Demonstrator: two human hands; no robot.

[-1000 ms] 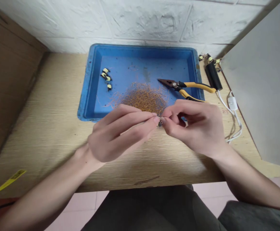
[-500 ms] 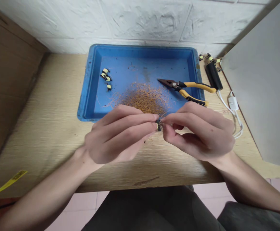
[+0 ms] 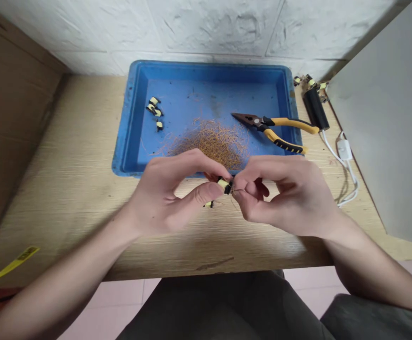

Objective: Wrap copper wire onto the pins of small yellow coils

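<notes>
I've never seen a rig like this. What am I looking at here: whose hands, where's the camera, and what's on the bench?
There is no machine here: these are a person's two bare hands, filmed by a camera worn on their head, looking forward and down. The left hand pinches a small yellow-and-black coil bobbin; the right hand pinches right beside it, holding something too fine to make out. On the wooden table sits a blue tray with a pile of copper wire clippings, yellow-handled pliers and more bobbins.
</notes>
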